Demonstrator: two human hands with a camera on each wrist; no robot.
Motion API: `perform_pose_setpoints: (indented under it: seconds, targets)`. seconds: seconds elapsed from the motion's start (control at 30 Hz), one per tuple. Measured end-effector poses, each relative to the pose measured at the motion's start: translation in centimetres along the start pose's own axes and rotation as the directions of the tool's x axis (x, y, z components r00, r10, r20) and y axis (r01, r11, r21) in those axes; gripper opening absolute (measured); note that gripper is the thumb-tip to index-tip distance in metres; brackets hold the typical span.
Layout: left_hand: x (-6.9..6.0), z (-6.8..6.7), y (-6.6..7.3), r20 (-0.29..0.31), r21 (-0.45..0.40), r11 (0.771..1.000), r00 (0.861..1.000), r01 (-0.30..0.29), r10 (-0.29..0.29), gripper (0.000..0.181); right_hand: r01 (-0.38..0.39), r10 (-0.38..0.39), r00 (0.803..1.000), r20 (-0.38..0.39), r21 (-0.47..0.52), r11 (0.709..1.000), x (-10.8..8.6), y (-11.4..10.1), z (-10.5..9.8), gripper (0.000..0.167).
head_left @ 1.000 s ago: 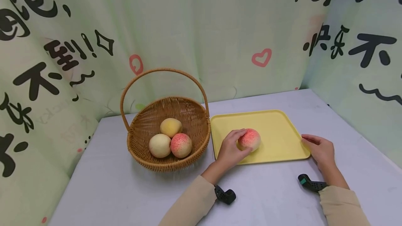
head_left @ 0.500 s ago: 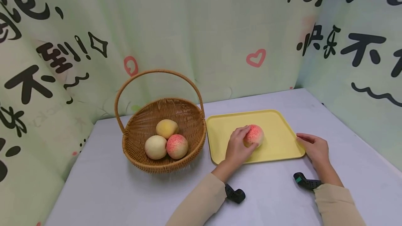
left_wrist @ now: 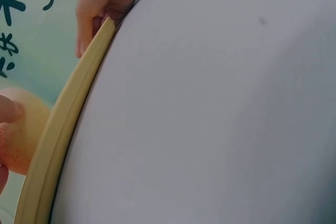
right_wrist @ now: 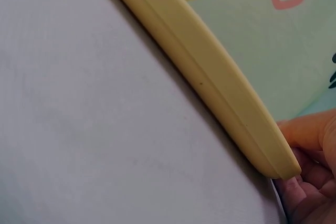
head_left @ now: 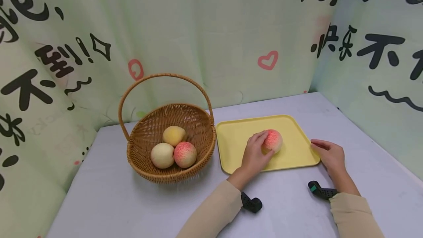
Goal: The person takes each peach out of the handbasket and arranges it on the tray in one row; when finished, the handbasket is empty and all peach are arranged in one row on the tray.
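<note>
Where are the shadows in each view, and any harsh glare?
Head view: soft shadow beneath the wicker basket; left wrist view: broad dim patch on the tabletop at right; right wrist view: dark line under the yellow tray; no harsh glare anywhere.

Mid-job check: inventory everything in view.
Table: 1, pale lavender, foreground
Tray: 1, yellow, on table
Wicker basket: 1, brown, left of tray
Yellow fruit: 1, yellow, basket rear
Cream fruit: 1, cream, basket front left
Speckled fruit: 1, pink-cream, basket front right
Held fruit: 1, pink-cream, over tray
Curtain: count unclear, pale green with black print, behind and both sides
Wrist devices: 2, black, one per wrist
Sleeves: 2, beige, forearms
Left hand: 1, bare, gripping held fruit
Right hand: 1, bare, holding tray's right edge
</note>
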State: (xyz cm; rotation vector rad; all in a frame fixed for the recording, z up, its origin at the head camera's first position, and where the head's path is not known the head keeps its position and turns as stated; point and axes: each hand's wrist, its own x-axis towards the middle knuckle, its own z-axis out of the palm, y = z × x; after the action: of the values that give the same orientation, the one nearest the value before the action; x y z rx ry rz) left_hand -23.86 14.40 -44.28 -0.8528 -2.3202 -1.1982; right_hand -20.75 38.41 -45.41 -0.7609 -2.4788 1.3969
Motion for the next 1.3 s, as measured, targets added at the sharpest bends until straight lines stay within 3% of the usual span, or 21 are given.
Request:
perform_pose_setpoints:
  seconds: [0.23, 0.57, 0.9, 1.3]
  targets:
    - [0.8, 0.8, 0.6, 0.014, 0.029, 0.999, 1.000, 0.024, -0.024, 0.059, -0.006, 0.006, 1.000, 0.009, -0.004, 1.000, 0.1, -0.1, 0.0, 0.048]
    - [1.9, 2.5, 1.7, 0.091, 0.017, 0.990, 0.986, 0.142, -0.143, 0.057, -0.019, 0.019, 1.000, 0.006, -0.011, 1.000, -0.1, 0.2, -0.2, 0.048]
    - [2.5, 3.8, 2.3, -0.005, -0.047, 0.977, 0.978, 0.206, -0.206, 0.056, -0.025, 0.025, 1.000, 0.003, 0.002, 1.000, 0.2, -0.2, -0.1, 0.049]
    - [2.9, 5.1, 3.1, -0.059, -0.028, 0.972, 0.970, 0.235, -0.236, 0.056, -0.036, 0.036, 0.999, 0.009, 0.010, 0.999, 0.3, -0.1, 0.0, 0.049]
